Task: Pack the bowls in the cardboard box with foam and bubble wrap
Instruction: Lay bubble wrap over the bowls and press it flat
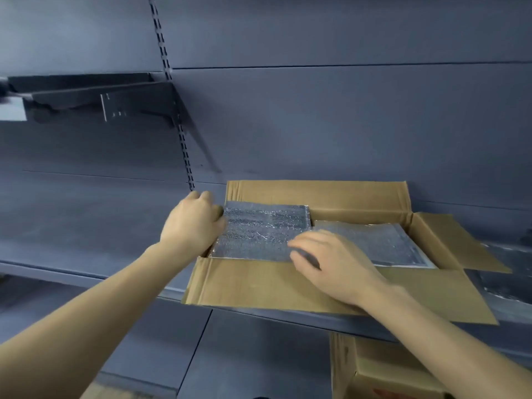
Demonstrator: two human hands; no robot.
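An open cardboard box [259, 283] sits on a grey shelf with its flaps folded outward. Inside lie two silver foil bubble-wrap sheets: one [264, 228] on the left, raised a little higher, and another [388, 243] on the right. My left hand [193, 223] grips the left edge of the left sheet at the box's left wall, fingers curled over it. My right hand [328, 263] lies flat, fingers straight, pressing on the sheets near the box's front wall. No bowls are visible; whatever is under the sheets is hidden.
The grey shelf [86, 254] runs left of the box, backed by a grey wall panel with a slotted upright [184, 156]. A dark bracket shelf [95, 96] hangs at upper left. Another cardboard box [383, 375] stands below at right. More silver wrap [506, 283] lies right of the box.
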